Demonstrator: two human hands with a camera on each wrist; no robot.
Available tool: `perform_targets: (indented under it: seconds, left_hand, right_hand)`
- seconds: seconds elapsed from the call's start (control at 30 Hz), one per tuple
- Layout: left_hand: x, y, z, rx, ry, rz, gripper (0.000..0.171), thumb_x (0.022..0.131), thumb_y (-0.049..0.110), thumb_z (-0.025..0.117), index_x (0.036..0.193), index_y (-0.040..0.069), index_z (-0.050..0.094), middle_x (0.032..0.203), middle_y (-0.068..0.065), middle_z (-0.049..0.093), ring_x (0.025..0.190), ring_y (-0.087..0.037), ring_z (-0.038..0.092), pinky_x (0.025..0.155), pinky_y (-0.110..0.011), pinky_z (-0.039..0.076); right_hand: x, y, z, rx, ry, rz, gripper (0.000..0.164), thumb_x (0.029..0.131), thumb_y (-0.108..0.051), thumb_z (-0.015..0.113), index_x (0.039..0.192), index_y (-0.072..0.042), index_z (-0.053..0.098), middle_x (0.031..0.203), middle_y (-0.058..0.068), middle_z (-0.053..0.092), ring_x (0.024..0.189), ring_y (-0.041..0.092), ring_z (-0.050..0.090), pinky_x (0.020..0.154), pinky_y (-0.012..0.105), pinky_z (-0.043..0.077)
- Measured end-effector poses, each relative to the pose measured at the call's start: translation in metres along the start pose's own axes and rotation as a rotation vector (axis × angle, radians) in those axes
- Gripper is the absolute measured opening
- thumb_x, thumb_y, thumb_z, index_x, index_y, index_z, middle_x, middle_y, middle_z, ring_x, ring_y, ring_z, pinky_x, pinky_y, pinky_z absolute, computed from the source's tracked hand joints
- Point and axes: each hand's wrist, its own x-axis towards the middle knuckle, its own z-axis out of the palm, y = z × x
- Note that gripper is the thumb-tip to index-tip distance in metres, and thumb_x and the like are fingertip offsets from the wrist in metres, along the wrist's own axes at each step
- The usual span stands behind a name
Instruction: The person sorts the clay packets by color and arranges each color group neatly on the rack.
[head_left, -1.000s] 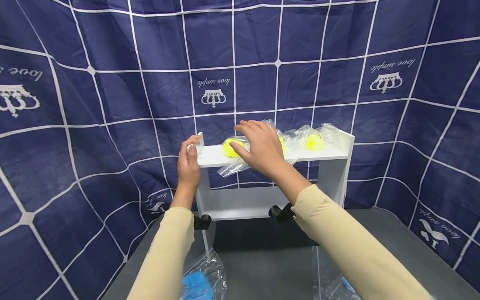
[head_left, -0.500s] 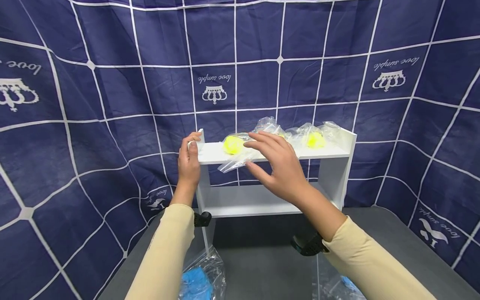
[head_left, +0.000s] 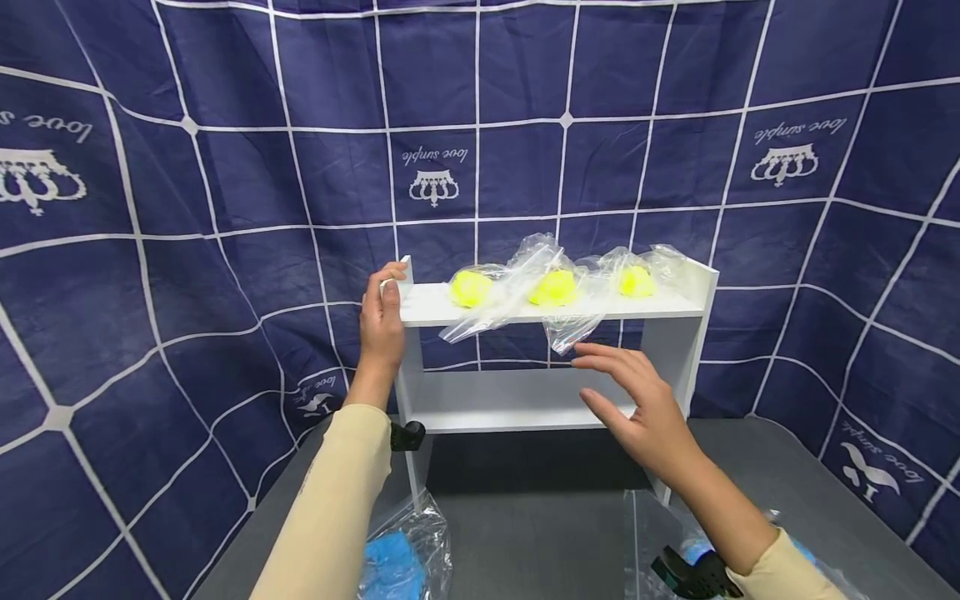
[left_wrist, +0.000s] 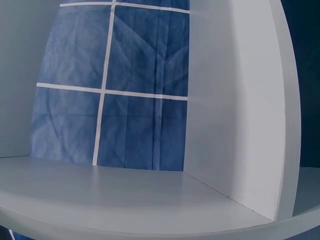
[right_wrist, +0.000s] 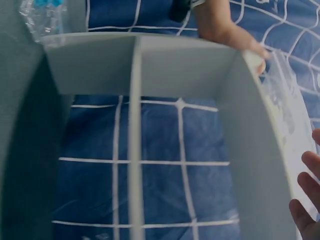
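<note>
My left hand (head_left: 381, 325) grips the upper left side of a white shelf unit (head_left: 495, 400), fingers over the side panel's edge and thumb in front. My right hand (head_left: 637, 400) is in the air before the shelf's right half, fingers spread and holding nothing. Three clear plastic bags lie along the top board, each with a bright yellow lump inside: a left lump (head_left: 471, 288), a middle lump (head_left: 553, 288) and a right lump (head_left: 636, 282). Ends of the left and middle bags hang over the board's front edge. In the right wrist view, right fingers (right_wrist: 310, 182) show at the edge.
On the dark grey table (head_left: 525, 533), a clear bag with a blue thing (head_left: 393, 567) lies at the front left. Another bag with blue contents (head_left: 697, 550) is at the right, partly behind my right forearm. A blue checked cloth (head_left: 517, 167) hangs behind and around.
My right hand has moved off the bags on the top board, going right and down toward me. The middle yellow lump now shows fully. The left hand stays on the shelf's side.
</note>
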Motion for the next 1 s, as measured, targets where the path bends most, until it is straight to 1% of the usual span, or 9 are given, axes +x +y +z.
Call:
perform_targets:
  seconds: [0.1,0.23,0.33,0.43,0.53,0.77,0.87,0.97,1.0]
  left_hand:
    - [0.002,-0.014,0.0,-0.014,0.011,0.011,0.025,0.102,0.001,0.034,0.106,-0.018,0.051,0.129,-0.031,0.06,0.132,-0.042,0.051,0.113,-0.026,0.032]
    - [0.006,-0.035,-0.001,-0.022,0.018,0.015,0.026,0.104,0.006,0.036,0.108,-0.014,0.052,0.131,-0.024,0.062,0.134,-0.033,0.052,0.115,-0.029,0.032]
    - [0.006,-0.042,-0.002,-0.028,0.017,0.011,0.027,0.104,0.01,0.037,0.108,-0.011,0.053,0.131,-0.019,0.063,0.134,-0.028,0.052,0.115,-0.029,0.032]
    - [0.005,-0.043,-0.001,-0.033,0.011,0.011,0.026,0.104,0.011,0.038,0.107,-0.011,0.053,0.131,-0.019,0.064,0.134,-0.027,0.053,0.116,-0.03,0.032]
    - [0.003,-0.038,0.001,-0.035,0.008,0.02,0.027,0.104,0.008,0.037,0.106,-0.013,0.052,0.131,-0.022,0.063,0.134,-0.031,0.053,0.115,-0.032,0.033]
    - [0.0,-0.007,0.004,-0.045,0.002,0.018,0.024,0.102,0.001,0.034,0.103,-0.017,0.05,0.13,-0.034,0.058,0.134,-0.045,0.049,0.115,-0.03,0.033]
    - [0.001,-0.01,0.003,-0.048,0.01,0.023,0.023,0.101,0.0,0.034,0.103,-0.016,0.05,0.13,-0.034,0.059,0.134,-0.045,0.05,0.116,-0.031,0.033]
    - [0.003,-0.026,0.003,-0.05,0.015,0.038,0.024,0.102,0.004,0.035,0.104,-0.014,0.051,0.13,-0.03,0.06,0.135,-0.04,0.051,0.116,-0.032,0.033]
    - [0.003,-0.031,0.003,-0.054,0.019,0.042,0.024,0.103,0.007,0.035,0.103,-0.01,0.052,0.13,-0.028,0.061,0.135,-0.037,0.052,0.116,-0.031,0.033]
  right_hand:
    - [-0.017,0.007,0.0,0.034,-0.019,0.041,0.042,0.085,-0.004,0.074,0.124,-0.019,0.067,0.136,0.001,0.063,0.125,0.01,0.051,0.102,0.016,0.036]
    - [-0.038,0.017,0.0,0.041,-0.042,0.042,0.048,0.082,-0.003,0.077,0.126,-0.018,0.066,0.135,0.001,0.064,0.127,0.005,0.051,0.104,0.012,0.034]
    - [-0.056,0.025,-0.002,0.029,-0.067,0.058,0.053,0.079,-0.004,0.08,0.127,-0.019,0.065,0.135,0.002,0.064,0.129,0.001,0.051,0.106,0.009,0.031]
    - [-0.075,0.033,-0.006,0.007,-0.102,0.094,0.057,0.077,-0.006,0.082,0.129,-0.021,0.064,0.136,0.003,0.062,0.131,-0.003,0.048,0.107,0.006,0.028]
    - [-0.094,0.043,-0.012,0.001,-0.147,0.144,0.06,0.078,-0.008,0.083,0.132,-0.023,0.062,0.139,0.003,0.06,0.133,-0.005,0.044,0.104,0.004,0.027]
    - [-0.139,0.075,-0.034,-0.02,-0.255,0.284,0.063,0.083,-0.012,0.08,0.139,-0.027,0.056,0.148,-0.01,0.051,0.136,-0.012,0.035,0.095,0.005,0.029]
    - [-0.155,0.086,-0.043,-0.022,-0.287,0.297,0.063,0.083,-0.01,0.079,0.14,-0.023,0.056,0.147,-0.008,0.052,0.132,-0.015,0.036,0.092,0.007,0.034]
    - [-0.17,0.095,-0.052,-0.011,-0.327,0.292,0.063,0.082,-0.007,0.078,0.14,-0.017,0.056,0.145,-0.008,0.053,0.129,-0.019,0.036,0.087,0.01,0.039]
    - [-0.175,0.097,-0.055,-0.003,-0.338,0.289,0.064,0.081,-0.006,0.079,0.14,-0.016,0.056,0.145,-0.009,0.053,0.128,-0.019,0.036,0.087,0.011,0.041]
